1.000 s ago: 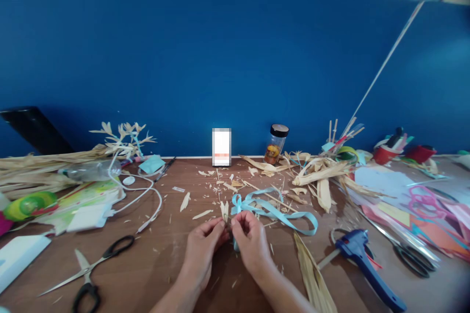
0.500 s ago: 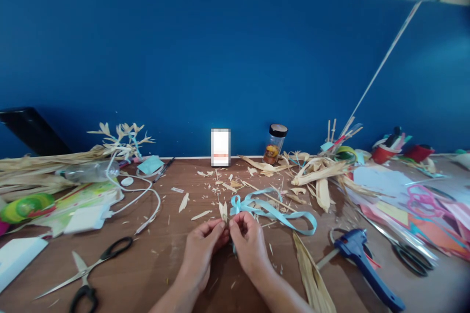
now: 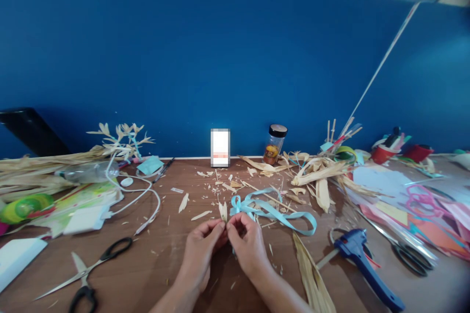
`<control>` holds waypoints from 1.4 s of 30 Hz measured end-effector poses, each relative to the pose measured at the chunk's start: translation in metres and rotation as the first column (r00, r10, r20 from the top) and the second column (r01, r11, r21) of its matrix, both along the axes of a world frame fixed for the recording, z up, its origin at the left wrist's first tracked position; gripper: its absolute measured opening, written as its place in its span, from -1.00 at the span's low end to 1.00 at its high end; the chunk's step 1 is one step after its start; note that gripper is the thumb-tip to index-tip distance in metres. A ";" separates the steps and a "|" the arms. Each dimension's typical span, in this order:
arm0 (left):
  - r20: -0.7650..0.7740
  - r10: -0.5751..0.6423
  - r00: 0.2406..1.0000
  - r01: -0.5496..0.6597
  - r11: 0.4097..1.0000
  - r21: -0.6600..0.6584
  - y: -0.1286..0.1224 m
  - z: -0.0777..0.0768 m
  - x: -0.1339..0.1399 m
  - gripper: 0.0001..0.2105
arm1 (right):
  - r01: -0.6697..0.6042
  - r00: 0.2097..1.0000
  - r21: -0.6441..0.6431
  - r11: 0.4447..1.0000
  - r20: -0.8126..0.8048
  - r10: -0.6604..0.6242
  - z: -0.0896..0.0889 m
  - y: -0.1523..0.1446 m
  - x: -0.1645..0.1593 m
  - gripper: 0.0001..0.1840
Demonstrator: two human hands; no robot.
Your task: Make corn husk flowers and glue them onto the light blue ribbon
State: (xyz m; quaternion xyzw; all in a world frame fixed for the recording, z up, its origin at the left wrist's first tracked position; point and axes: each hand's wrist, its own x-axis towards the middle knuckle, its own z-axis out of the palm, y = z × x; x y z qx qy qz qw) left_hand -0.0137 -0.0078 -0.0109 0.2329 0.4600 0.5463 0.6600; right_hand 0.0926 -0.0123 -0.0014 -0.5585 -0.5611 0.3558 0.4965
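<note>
Husk (image 3: 223, 212) pinched in the left hand (image 3: 205, 239), below the back edge of the surface (image 3: 143, 266), seems steadied for the right hand (image 3: 246, 242), grip unclear.

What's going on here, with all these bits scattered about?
Someone is working at a brown table with both hands close together. The left hand pinches a small pale husk piece, and the right hand has its fingertips right beside it; whether they grip it too is hard to tell. Light blue ribbon lies just beyond. Open scissors lie to the left, a blue glue gun to the right.
</note>
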 end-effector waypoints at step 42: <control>0.126 -0.054 0.991 0.062 0.996 -0.064 0.003 -0.001 -0.005 -0.81 | -0.085 0.983 -0.068 0.994 -0.171 0.073 -0.011 0.004 -0.001 -0.85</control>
